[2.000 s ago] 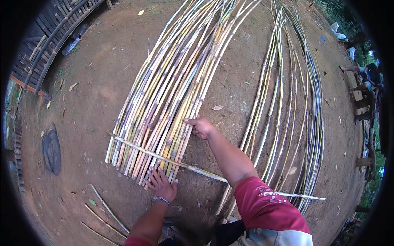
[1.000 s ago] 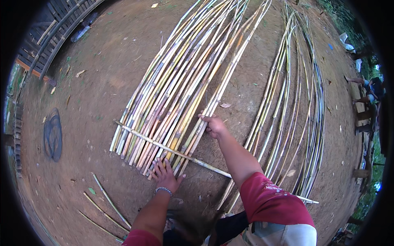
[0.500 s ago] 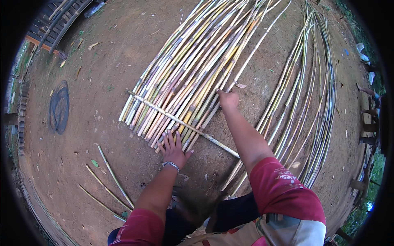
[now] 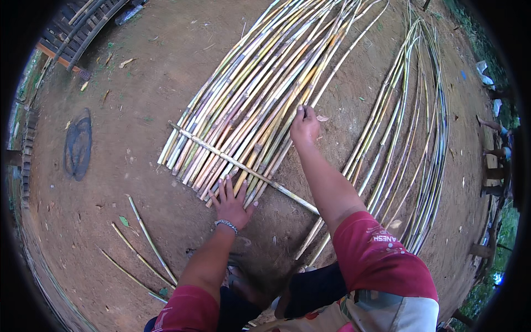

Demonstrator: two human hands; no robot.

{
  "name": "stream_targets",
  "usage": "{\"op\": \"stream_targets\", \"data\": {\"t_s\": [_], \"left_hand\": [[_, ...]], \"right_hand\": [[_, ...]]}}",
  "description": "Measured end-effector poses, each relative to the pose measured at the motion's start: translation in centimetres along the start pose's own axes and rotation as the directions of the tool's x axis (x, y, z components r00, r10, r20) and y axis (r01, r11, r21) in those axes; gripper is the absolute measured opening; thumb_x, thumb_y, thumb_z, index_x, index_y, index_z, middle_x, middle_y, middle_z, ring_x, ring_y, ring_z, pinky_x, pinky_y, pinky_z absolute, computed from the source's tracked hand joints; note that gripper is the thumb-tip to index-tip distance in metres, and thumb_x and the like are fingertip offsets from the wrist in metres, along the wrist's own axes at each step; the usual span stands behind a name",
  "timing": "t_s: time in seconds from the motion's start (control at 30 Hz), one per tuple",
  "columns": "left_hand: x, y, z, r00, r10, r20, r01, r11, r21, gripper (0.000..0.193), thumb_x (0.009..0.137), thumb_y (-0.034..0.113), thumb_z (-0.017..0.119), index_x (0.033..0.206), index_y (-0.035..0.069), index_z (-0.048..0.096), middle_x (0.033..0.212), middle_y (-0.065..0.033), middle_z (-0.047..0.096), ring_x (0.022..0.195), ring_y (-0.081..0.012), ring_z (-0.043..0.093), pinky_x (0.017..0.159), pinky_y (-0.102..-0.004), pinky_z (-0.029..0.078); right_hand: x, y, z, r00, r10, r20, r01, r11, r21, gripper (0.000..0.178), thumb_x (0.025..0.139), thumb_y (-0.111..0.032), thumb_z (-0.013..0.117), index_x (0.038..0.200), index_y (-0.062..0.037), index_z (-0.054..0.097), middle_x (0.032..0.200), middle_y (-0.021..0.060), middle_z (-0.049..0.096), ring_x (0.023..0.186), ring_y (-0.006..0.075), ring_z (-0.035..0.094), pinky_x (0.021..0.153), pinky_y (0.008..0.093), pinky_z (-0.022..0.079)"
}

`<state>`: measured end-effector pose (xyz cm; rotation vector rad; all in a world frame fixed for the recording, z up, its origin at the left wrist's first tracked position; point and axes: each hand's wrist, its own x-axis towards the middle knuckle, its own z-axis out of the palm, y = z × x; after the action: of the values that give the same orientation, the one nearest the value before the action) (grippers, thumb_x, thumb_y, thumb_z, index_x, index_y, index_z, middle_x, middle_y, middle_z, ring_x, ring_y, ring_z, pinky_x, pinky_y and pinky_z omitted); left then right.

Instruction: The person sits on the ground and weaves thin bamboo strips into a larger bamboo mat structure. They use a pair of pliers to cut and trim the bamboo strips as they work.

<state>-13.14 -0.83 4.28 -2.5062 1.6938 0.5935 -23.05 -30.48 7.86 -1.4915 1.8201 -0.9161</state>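
A row of long, thin bamboo poles (image 4: 243,105), yellow, green and brownish, lies side by side on the ground, running away from me. Across their near ends rests a single bamboo crosspiece (image 4: 213,149), which sticks out past the row on the right. My left hand (image 4: 230,206) lies with spread fingers against the near pole ends, just below the crosspiece. At the row's right edge, farther out, my right hand (image 4: 305,126) is closed around one of the outermost poles; its fingertips are partly hidden.
A second, looser bundle of bamboo poles (image 4: 395,133) lies to the right. Several short sticks (image 4: 145,238) are at the lower left. Dark netting (image 4: 78,146) lies on the dirt at left, and a slatted wooden platform (image 4: 77,33) stands at the upper left.
My right hand has slid a little farther away along the right edge of the row. My left hand stays at the pole ends.
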Motion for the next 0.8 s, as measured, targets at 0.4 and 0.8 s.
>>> {"op": "stream_targets", "data": {"t_s": [0.4,0.8], "left_hand": [[-0.1,0.9,-2.3,0.989,-0.004,0.146,-0.005,0.998,0.063,0.108,0.077,0.076,0.064,0.162,0.024,0.021,0.168,-0.0235,0.001,0.154,-0.0463,-0.003,0.115,-0.0734,-0.002],[0.5,1.8,-2.7,0.994,-0.004,0.11,0.004,1.0,0.001,0.107,0.079,0.072,0.064,0.162,0.022,0.021,0.167,-0.0236,0.001,0.154,-0.0456,-0.003,0.115,-0.0727,0.0]], "right_hand": [[3.3,-1.8,-0.3,0.73,-0.061,0.681,0.597,0.542,-0.592,0.047,0.103,-0.042,0.047,0.133,-0.0087,0.059,0.14,0.0052,0.055,0.118,0.028,0.064,0.096,0.0435,0.055],[4.2,5.0,-2.3,0.941,-0.133,0.312,0.278,0.829,-0.485,0.049,0.094,-0.033,0.062,0.141,-0.0213,0.058,0.154,0.0002,0.047,0.125,0.0259,0.061,0.104,0.0409,0.051]]}}
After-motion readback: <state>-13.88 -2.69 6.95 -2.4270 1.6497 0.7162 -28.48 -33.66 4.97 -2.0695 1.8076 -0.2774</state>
